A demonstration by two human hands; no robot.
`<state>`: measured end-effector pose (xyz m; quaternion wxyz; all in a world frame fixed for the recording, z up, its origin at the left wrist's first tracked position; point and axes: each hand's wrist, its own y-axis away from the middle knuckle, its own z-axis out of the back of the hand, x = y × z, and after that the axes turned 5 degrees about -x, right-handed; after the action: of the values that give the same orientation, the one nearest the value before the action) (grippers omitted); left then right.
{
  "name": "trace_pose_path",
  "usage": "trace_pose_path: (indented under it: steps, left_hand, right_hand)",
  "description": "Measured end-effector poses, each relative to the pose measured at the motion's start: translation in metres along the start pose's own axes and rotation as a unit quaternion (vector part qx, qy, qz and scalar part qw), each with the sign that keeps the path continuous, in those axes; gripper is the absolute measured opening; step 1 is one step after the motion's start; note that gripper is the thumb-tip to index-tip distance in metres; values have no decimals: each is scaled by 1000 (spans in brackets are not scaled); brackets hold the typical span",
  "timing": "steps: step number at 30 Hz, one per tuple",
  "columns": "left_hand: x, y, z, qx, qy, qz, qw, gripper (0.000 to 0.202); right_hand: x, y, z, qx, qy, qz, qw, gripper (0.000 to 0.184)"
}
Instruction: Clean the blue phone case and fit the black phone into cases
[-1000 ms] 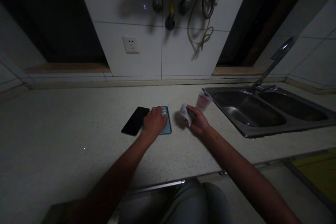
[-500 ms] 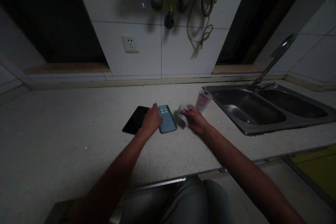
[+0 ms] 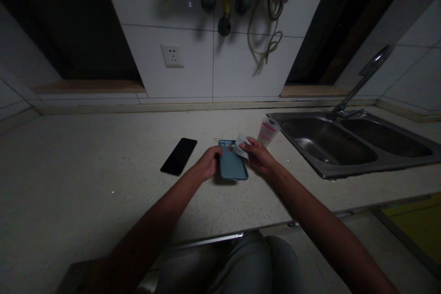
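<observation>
My left hand (image 3: pixel 207 163) grips the left edge of a blue phone case (image 3: pixel 232 164) and holds it slightly off the pale countertop (image 3: pixel 103 165). Pinched in the fingers of my right hand (image 3: pixel 259 156) is a small white wipe (image 3: pixel 240 145), which touches the case's upper right corner. A black phone (image 3: pixel 178 155) lies flat on the counter to the left of both hands, apart from them. A small white tube with pink print (image 3: pixel 267 131) stands just behind my right hand.
A steel double sink (image 3: pixel 347 142) with a tap (image 3: pixel 363 78) fills the right side. The tiled wall behind carries a socket (image 3: pixel 172 55), hoses and pipes (image 3: pixel 265 14). The counter's front edge runs below my forearms, above my knees.
My left hand has slid the blue case to the right, away from the black phone, and lifted it. My right hand has brought the wipe onto the case's corner.
</observation>
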<state>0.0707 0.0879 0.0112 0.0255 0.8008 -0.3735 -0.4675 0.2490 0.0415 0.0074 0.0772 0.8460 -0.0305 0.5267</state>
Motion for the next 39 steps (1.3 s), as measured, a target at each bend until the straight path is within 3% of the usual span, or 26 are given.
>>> trace_pose_path:
  steps: [3, 8, 11, 13, 16, 18, 21, 22, 24, 31, 39]
  left_hand:
    - [4, 2, -6, -6, 58, -1, 998, 22]
    - [7, -1, -5, 42, 128, 43, 990, 36]
    - [7, -3, -3, 33, 150, 53, 987, 41]
    - [7, -3, -4, 35, 157, 44, 986, 50]
    - [9, -3, -7, 50, 153, 42, 986, 64]
    - [12, -3, -9, 48, 149, 32, 987, 64]
    - [17, -5, -10, 38, 145, 27, 988, 63]
    - [18, -5, -10, 38, 145, 28, 988, 64]
    - [20, -7, -9, 42, 148, 27, 988, 66]
    - [21, -11, -7, 44, 161, 8, 986, 63]
    - [12, -19, 8, 13, 221, -26, 975, 73]
  right_hand:
    - [2, 3, -3, 11, 8, -3, 1000, 35]
    - [0, 4, -6, 13, -1, -7, 1000, 31]
    - [-1, 0, -3, -48, 2, 64, 997, 25]
    - [-2, -1, 1, -107, 64, 159, 979, 27]
    - [-4, 3, 4, -136, 249, 313, 907, 44]
    - [-8, 6, 4, -49, 394, 364, 843, 53]
    - [-18, 7, 1, 144, 558, 369, 730, 55]
    - [-21, 6, 1, 180, 587, 365, 700, 55]
    - [-25, 5, -1, 194, 618, 362, 670, 56]
    - [-21, 15, -10, 209, 629, 387, 642, 52]
    - [-22, 31, -24, 294, 570, 386, 663, 40]
